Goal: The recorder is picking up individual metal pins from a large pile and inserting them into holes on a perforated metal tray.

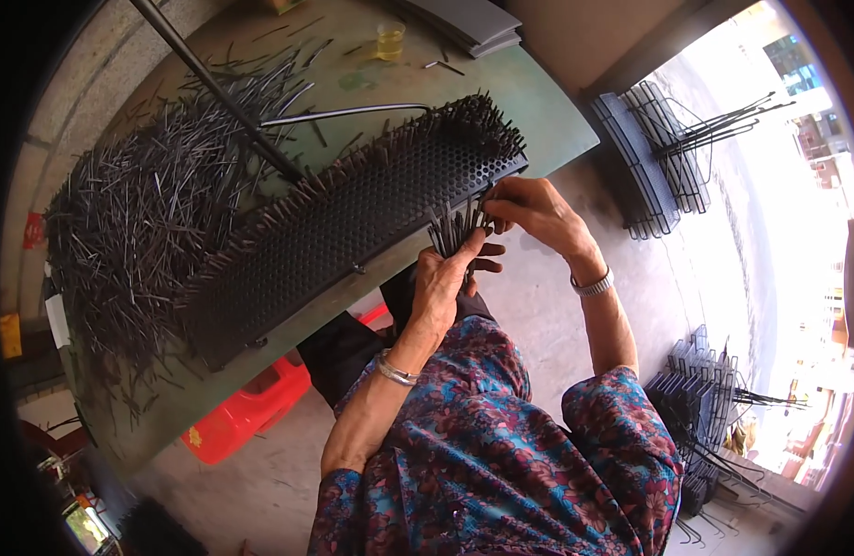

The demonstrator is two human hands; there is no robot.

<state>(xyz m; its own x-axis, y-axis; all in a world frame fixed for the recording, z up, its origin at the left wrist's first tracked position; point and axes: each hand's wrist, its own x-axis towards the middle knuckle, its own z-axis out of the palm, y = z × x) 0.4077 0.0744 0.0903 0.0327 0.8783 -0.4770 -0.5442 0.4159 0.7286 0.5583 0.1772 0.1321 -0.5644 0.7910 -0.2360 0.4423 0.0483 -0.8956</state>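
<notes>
My left hand (pixel 438 283) is closed around a bundle of thin dark sticks (pixel 452 232), their ends fanning up above the thumb. Beside the top of that bundle, the thumb and fingers of my right hand (pixel 536 215) are pinched together; what lies between them is too small to make out. Both hands are just off the near right edge of a long black perforated board (pixel 339 222) on the table. Rows of short dark sticks (pixel 469 120) stand upright in its holes along the far side, packed densely at the far right end.
A large heap of loose dark sticks (pixel 158 199) covers the left of the green table (pixel 552 116). A metal pole (pixel 214 83) slants across it. A cup of yellow liquid (pixel 390 42) stands at the back. Below is a red stool (pixel 246 412); racks (pixel 640 167) stand right.
</notes>
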